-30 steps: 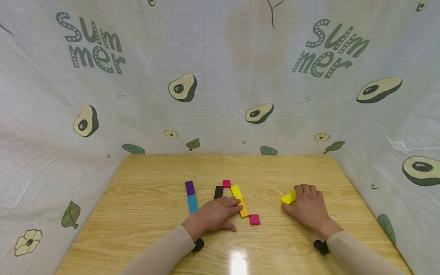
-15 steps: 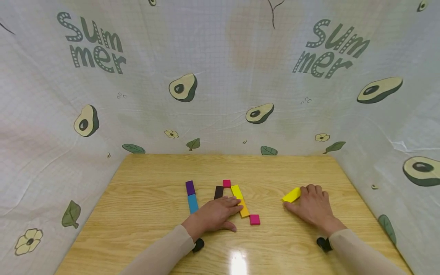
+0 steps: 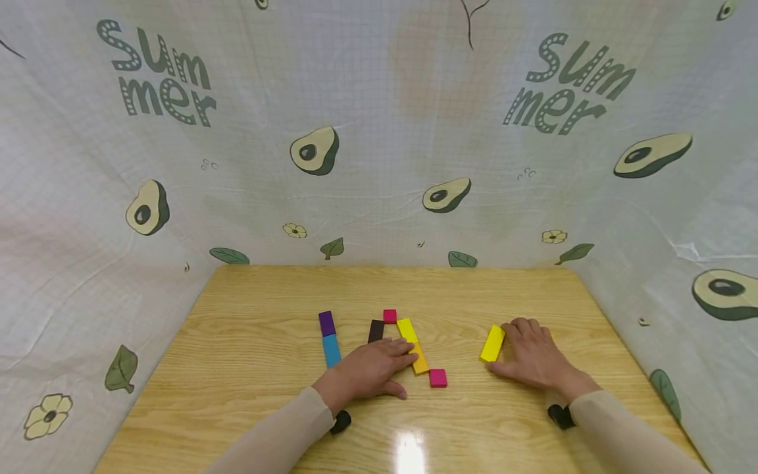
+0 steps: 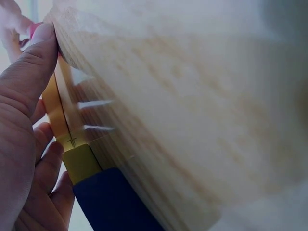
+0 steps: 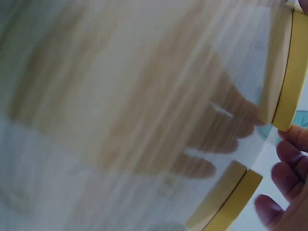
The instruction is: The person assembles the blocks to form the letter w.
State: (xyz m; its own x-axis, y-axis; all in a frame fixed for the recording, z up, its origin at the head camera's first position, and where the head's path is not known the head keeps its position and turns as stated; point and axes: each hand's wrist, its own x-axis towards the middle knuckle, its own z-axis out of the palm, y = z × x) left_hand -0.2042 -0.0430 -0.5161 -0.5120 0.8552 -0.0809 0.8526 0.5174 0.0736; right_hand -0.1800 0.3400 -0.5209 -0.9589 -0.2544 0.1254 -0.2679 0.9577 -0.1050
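Note:
My left hand (image 3: 373,368) rests with fingers extended on an orange block (image 3: 421,363), partly covering it. That block lies end to end with a yellow block (image 3: 407,330); in the left wrist view the orange block (image 4: 57,113) runs past the fingers. A dark block (image 3: 376,330) and a blue block (image 3: 332,351) are partly hidden by this hand. On the right, my right hand (image 3: 534,355) pinches a yellow block (image 3: 491,343) by its ends, between thumb and fingertip. In the right wrist view, a second yellow block (image 5: 236,199) lies below the fingers, mostly hidden by the hand in the head view.
A purple block (image 3: 327,323) touches the blue block's far end. One pink square block (image 3: 389,316) lies beyond the dark block, another pink square (image 3: 438,378) by the orange block's near end. The wooden table (image 3: 266,289) meets a patterned cloth (image 3: 379,217) at back and sides.
My right hand has turned the yellow block from slanted to nearly pointing away from me, shifting slightly right and then back left. My left hand and the other blocks stay put.

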